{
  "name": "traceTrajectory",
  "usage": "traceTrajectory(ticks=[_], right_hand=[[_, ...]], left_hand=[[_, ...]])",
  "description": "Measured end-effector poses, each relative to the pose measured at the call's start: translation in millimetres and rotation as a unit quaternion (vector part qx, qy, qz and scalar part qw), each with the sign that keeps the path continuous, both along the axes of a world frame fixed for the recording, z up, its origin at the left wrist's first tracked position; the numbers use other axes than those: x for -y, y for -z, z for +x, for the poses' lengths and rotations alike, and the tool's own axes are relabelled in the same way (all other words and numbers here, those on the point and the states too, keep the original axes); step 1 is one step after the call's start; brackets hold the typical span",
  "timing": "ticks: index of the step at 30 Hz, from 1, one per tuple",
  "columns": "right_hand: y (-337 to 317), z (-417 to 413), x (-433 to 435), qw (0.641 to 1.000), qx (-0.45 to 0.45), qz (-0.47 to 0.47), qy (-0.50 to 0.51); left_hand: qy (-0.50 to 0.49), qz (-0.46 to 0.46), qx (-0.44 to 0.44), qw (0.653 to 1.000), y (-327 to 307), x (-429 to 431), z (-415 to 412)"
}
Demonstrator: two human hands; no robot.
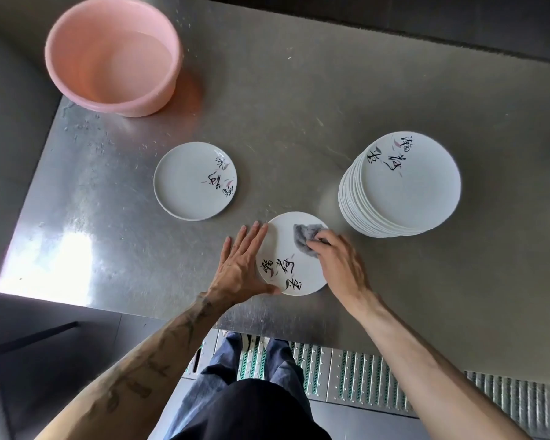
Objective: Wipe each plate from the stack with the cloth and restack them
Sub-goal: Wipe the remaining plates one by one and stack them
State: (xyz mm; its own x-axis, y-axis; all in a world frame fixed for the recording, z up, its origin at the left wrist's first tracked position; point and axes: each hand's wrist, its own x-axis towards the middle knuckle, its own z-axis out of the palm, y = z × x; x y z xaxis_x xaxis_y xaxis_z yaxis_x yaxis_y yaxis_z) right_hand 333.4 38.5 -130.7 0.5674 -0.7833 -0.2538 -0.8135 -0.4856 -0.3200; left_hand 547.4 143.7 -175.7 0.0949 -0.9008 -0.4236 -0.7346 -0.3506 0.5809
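Fingers (251, 238) of the left hand (238, 265) lie straight and close together on the brushed steel table (299, 106), pressed against the left rim of a round white plate with black brush lettering (294, 274); the thumb touches its near edge. That plate lies flat near the table's front edge, between the two hands. The right hand (340, 265) curls its fingers round a crumpled grey cloth (304, 238) and holds it on the plate's far half. Just to the right stands a tall stack of matching white plates (407, 192), apart from the wiped plate. A single matching white plate (185, 185) lies flat to the left, further back. A round pink plastic basin (131, 103) sits at the far left corner.
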Motion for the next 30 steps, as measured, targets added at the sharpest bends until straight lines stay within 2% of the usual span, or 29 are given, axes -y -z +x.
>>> traceTrajectory(ticks=[3, 7, 13, 17, 19, 22, 27, 30], right_hand=[[1, 21, -4, 1.0, 0.026, 0.002, 0.001], [8, 22, -20, 0.996, 0.067, 0.009, -0.062], [7, 16, 29, 0.995, 0.003, -0.063, -0.071], [5, -10, -9, 0.999, -0.007, -0.027, -0.027], [4, -14, -15, 0.999, 0.0, -0.01, -0.044], [5, 3, 17, 0.997, 0.004, -0.034, -0.065], [4, 33, 48, 0.978, 0.009, -0.08, -0.19], [2, 19, 48, 0.985, 0.015, -0.077, -0.155]], left_hand=[[0.003, 0.0, -0.002, 1.0, -2, 0, -1], [0.0, -0.002, -0.004, 1.0, -3, 1, 0], [-0.003, -0.003, -0.002, 1.0, -2, 1, -1], [-0.007, -0.003, -0.003, 1.0, -2, 1, -1], [-0.006, -0.003, -0.002, 1.0, -3, 1, -1], [-0.005, -0.001, 0.002, 1.0, -3, 1, -1], [-0.007, -0.001, 0.009, 1.0, -5, 2, -3], [-0.004, -0.001, 0.007, 1.0, -6, 3, -3]])
